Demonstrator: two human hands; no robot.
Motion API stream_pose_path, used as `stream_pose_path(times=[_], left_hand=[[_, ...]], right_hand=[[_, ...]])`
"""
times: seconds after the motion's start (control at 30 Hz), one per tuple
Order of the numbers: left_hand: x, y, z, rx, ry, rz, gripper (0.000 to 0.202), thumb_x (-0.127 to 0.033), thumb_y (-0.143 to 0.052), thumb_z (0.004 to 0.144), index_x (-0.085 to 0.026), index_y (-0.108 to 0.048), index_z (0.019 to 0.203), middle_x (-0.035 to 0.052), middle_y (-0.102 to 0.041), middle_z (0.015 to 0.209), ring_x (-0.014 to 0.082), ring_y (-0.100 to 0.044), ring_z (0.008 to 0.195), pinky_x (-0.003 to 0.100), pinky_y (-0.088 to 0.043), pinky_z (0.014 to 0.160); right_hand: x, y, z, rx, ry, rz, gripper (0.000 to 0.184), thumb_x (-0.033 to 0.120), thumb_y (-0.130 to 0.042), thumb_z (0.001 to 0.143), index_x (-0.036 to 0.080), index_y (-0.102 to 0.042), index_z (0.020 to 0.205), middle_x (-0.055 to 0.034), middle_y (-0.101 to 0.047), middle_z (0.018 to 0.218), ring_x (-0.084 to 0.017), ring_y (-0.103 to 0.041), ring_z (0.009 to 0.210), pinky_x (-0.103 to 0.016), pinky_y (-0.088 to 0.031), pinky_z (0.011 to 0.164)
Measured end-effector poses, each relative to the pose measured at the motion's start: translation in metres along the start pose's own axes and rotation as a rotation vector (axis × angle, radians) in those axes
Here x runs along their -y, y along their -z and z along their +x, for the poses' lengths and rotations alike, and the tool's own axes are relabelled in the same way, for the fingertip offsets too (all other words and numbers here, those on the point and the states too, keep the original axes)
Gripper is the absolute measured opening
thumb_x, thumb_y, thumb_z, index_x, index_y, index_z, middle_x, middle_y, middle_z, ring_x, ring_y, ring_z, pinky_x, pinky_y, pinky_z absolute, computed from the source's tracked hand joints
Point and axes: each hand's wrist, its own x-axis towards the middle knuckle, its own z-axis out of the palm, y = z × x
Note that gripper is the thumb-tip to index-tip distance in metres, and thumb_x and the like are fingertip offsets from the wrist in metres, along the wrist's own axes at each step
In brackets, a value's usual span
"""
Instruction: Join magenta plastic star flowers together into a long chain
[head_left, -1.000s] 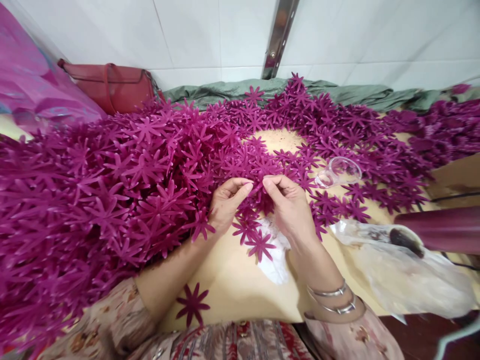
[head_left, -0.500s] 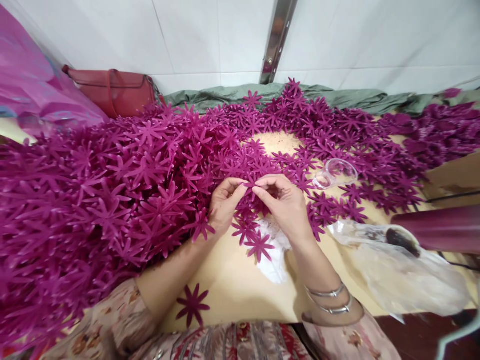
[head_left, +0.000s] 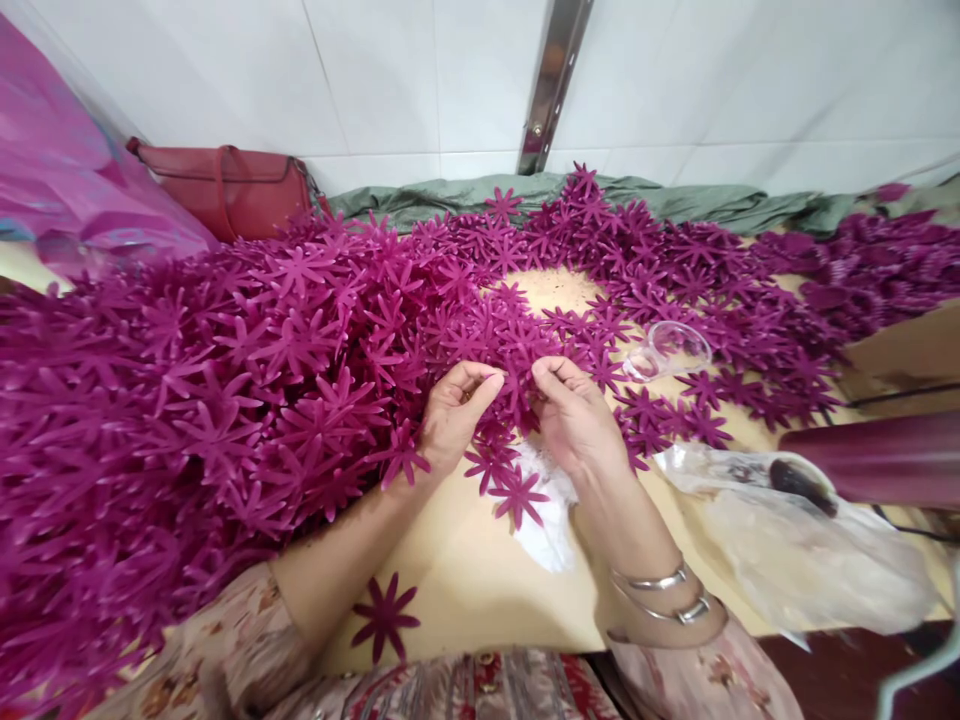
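Observation:
My left hand [head_left: 454, 412] and my right hand [head_left: 576, 418] meet at the middle of a tan table [head_left: 465, 570], fingers curled and pinched on a magenta star-shaped flower piece [head_left: 517, 396] held between them. A large heap of the same magenta flower pieces [head_left: 225, 360] covers the left side and the back of the table. Loose flower pieces [head_left: 516, 494] lie just below my hands on a white cloth [head_left: 547, 520]. One single flower piece [head_left: 385, 616] rests near the front edge. Two metal bangles [head_left: 660, 592] circle my right wrist.
A small clear cup [head_left: 669, 350] lies tipped among the flowers to the right. A crumpled clear plastic bag [head_left: 795, 540] sits at the right front. A red handbag [head_left: 225, 186] and a green cloth [head_left: 675, 196] lie along the white tiled wall. Pink plastic [head_left: 67, 180] is at far left.
My two hands stayed at the same spot working the flower piece; the fingertips came together, then drew slightly apart. The view shifted a little.

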Motion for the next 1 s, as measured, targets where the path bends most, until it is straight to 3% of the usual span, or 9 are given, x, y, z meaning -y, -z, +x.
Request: stream_pose_path(times=[0.13,0.2,0.3,0.37,0.43,0.6,0.77,1.0], left_hand=[[-0.001,0.000,0.002,-0.072,0.012,-0.080,0.031,-0.039,-0.090,0.071,-0.018,-0.068,0.081,-0.0045,-0.064,0.075,0.0064,-0.058,0.068,0.018,-0.046,0.069],[0.000,0.000,0.002,-0.093,0.010,-0.085,0.033,-0.040,-0.089,0.071,-0.019,-0.067,0.083,-0.0044,-0.064,0.075,0.0066,-0.059,0.067,0.019,-0.047,0.068],[0.001,-0.001,0.002,-0.114,-0.006,-0.101,0.039,-0.043,-0.088,0.073,-0.021,-0.062,0.093,-0.0048,-0.065,0.077,0.0082,-0.062,0.066,0.022,-0.051,0.069],[0.000,-0.002,0.001,-0.117,-0.031,-0.123,0.044,-0.045,-0.087,0.074,-0.024,-0.058,0.101,-0.0050,-0.066,0.079,0.0109,-0.066,0.068,0.027,-0.056,0.074],[-0.001,-0.002,0.000,-0.102,-0.054,-0.137,0.046,-0.044,-0.085,0.076,-0.027,-0.054,0.107,-0.0052,-0.067,0.082,0.0132,-0.070,0.074,0.032,-0.059,0.081],[-0.005,-0.001,-0.001,-0.047,-0.057,-0.092,0.032,-0.042,-0.082,0.082,-0.027,-0.062,0.102,-0.0040,-0.066,0.091,0.0120,-0.069,0.083,0.035,-0.059,0.093],[-0.006,-0.002,-0.002,-0.007,-0.036,-0.025,0.026,-0.046,-0.078,0.084,-0.024,-0.075,0.099,0.0019,-0.071,0.107,0.0162,-0.068,0.105,0.035,-0.054,0.104],[-0.001,0.002,-0.001,-0.005,-0.041,0.068,0.033,-0.051,-0.083,0.079,-0.024,-0.080,0.097,0.0048,-0.073,0.110,0.0209,-0.067,0.111,0.041,-0.049,0.111]], right_hand=[[0.005,0.007,0.007,-0.124,0.082,0.121,0.029,0.030,-0.090,0.067,0.024,-0.064,0.077,0.0046,-0.073,0.074,-0.012,-0.066,0.070,-0.023,-0.051,0.068],[0.007,0.008,0.009,-0.125,0.081,0.122,0.026,0.031,-0.087,0.072,0.024,-0.064,0.080,0.0030,-0.075,0.077,-0.012,-0.067,0.068,-0.024,-0.053,0.067],[0.008,0.004,0.008,-0.065,0.008,0.110,0.027,0.048,-0.076,0.085,0.023,-0.067,0.087,-0.0020,-0.079,0.083,-0.016,-0.071,0.070,-0.028,-0.057,0.069],[0.008,0.001,0.006,-0.036,-0.025,0.107,0.043,0.066,-0.062,0.090,0.023,-0.069,0.093,-0.0049,-0.080,0.089,-0.017,-0.073,0.073,-0.031,-0.059,0.071],[0.009,-0.001,0.004,-0.029,-0.017,0.087,0.052,0.073,-0.059,0.088,0.023,-0.070,0.097,-0.0056,-0.081,0.093,-0.018,-0.073,0.075,-0.031,-0.060,0.071],[0.008,-0.003,0.000,-0.045,0.098,-0.065,0.031,0.046,-0.085,0.076,0.022,-0.071,0.089,-0.0025,-0.081,0.087,-0.016,-0.071,0.072,-0.030,-0.058,0.073],[0.008,-0.003,-0.002,-0.063,0.160,-0.161,0.027,0.044,-0.084,0.076,0.023,-0.068,0.077,0.0009,-0.076,0.071,-0.015,-0.065,0.063,-0.030,-0.054,0.068],[0.005,-0.001,-0.005,0.013,0.151,-0.317,0.028,0.045,-0.084,0.076,0.023,-0.067,0.077,0.0051,-0.064,0.066,-0.012,-0.053,0.060,-0.026,-0.042,0.060]])
